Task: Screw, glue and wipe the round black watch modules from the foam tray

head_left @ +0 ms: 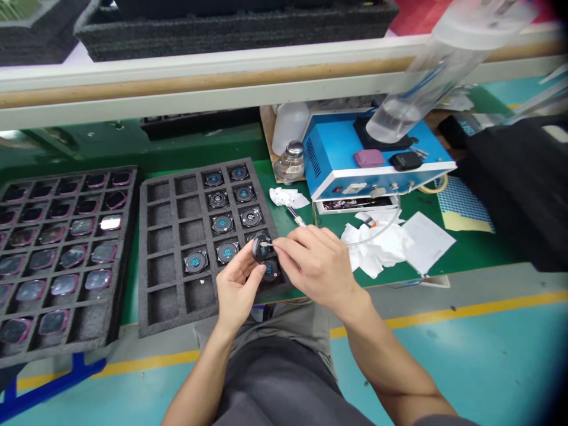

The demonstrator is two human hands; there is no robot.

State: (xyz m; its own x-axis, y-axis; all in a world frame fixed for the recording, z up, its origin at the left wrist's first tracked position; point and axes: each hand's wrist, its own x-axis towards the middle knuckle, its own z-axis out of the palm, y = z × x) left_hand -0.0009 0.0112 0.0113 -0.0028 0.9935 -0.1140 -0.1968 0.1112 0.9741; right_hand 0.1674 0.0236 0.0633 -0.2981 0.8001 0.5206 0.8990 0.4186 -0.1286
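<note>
My left hand (237, 290) pinches a round black watch case (258, 248) on edge above the near right part of a grey foam tray (176, 236). In my right hand (322, 266) is a thin stick with a small pale tip, like a cotton swab (267, 244). Its tip meets the watch case or lies just in front of it; I cannot tell which. Below, several round watch cases (228, 252) rest in the tray's right-hand cells, and one (196, 261) lies farther left. My fingers hide most of the stick.
To the left, another foam tray (118, 260) holds square watch pieces. A blue machine (328, 160) carries a clear cylinder (417, 89). Nearby are a glass bottle (290, 164), a white bottle (290, 127), crumpled wipes (381, 245) and a thin tube. A shelf edge (199, 94) crosses behind.
</note>
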